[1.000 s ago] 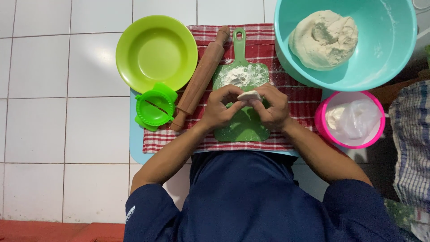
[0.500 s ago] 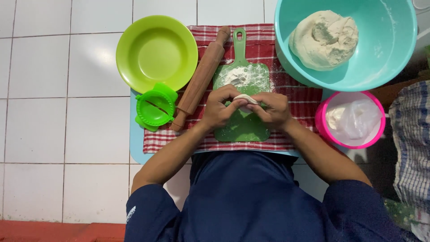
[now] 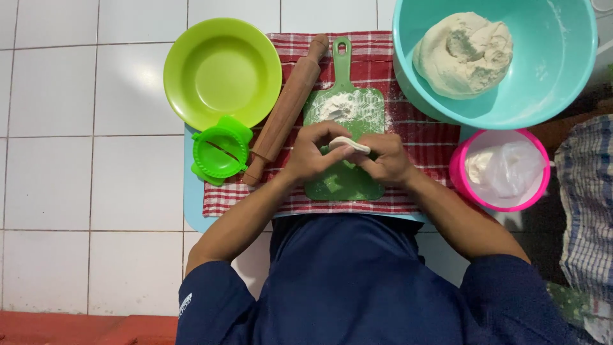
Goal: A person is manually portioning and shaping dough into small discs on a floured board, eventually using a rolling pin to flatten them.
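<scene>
White tiled floor, red checked cloth (image 3: 421,137) on a blue mat (image 3: 191,211), all seen from above

Fingers first: both sets curled in and pinching a small flattened dough piece (image 3: 350,143) between fingertips and thumbs, no spread. left hand (image 3: 314,153) grips its 9 o'clock edge, right hand (image 3: 384,160) its 3 o'clock edge. Piece is held just above the green cutting board (image 3: 345,182), not resting on it

Doing this step well, my read: even pinch pressure, turn the piece bit by bit so thickness stays uniform, keep the edge from tearing, dust fingertips from the flour pile (image 3: 338,105) at 12 o'clock on the board if it sticks

Outward from the hands:
- wooden rolling pin (image 3: 287,108) at 10 o'clock, lying diagonal, just beside the board
- green dumpling press (image 3: 220,152) at 9 o'clock, shut
- lime green plate (image 3: 222,70) further out at 10 o'clock
- teal bowl (image 3: 562,70) at 1 o'clock holding the big dough ball (image 3: 463,54)
- pink bowl (image 3: 461,176) at 3 o'clock with a white plastic bag (image 3: 504,169) inside; contents unclear
</scene>
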